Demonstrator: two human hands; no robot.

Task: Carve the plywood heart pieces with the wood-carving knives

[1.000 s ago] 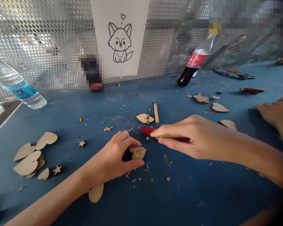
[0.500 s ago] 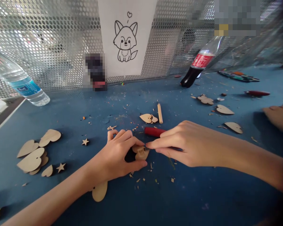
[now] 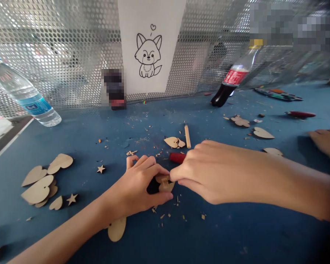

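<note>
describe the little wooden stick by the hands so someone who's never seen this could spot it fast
Below the white sheet with the fox drawing, look at the blue work surface, just above the person's right hand. There a short pale wooden dowel lies beside a small wooden heart cutout. It is the one round rod among the flat hearts and stars.

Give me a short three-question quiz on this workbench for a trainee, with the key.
1. True or false: the left hand holds a small wooden cutout.
2. The drawing on the white sheet shows: A) a fox, B) a boat, C) a house.
3. What colour is the tool handle just beyond the right hand?

Key: 1 true; 2 A; 3 red.
</note>
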